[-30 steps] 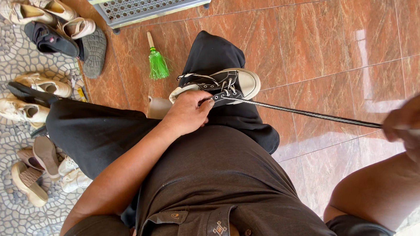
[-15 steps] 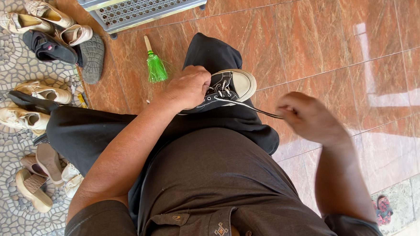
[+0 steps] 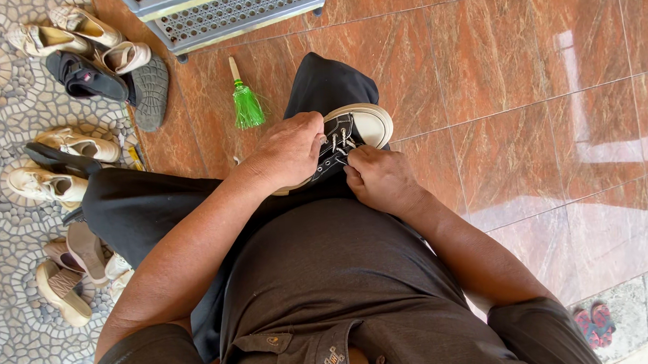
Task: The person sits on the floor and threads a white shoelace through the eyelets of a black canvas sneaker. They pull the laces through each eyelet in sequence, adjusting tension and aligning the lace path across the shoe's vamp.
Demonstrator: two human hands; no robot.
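A seated person laces a black canvas sneaker [image 3: 348,140] resting on the lap, its white rubber toe cap pointing away toward the red-brown polished tile floor [image 3: 525,68]. The left hand [image 3: 287,151] curls over the heel side of the shoe, fingers wrapped around its upper to steady it, while the right hand [image 3: 383,177] presses in at the near end of the lacing, fingers pinched narrow on what appears to be the white lace [image 3: 340,140]; the pinch itself is partly hidden by the knuckles. The lace already crosses several eyelets near the toe, so the threading looks well under way, with the eyelets closest to the ankle and any knot seemingly left to do; no bow is visible. The canvas reads matte and soft against the smooth, rounded rubber toe. The person wears a dark brown shirt and loose black trousers of limp cloth. Beyond the shoe lies a small hand brush with green bristles [image 3: 246,105] and a pale handle, and a perforated metal rack [image 3: 219,14] stands at the floor's far edge. At the left, worn pale shoes and dark sandals [image 3: 74,77] lie scattered on a pebble mosaic paving [image 3: 2,243].
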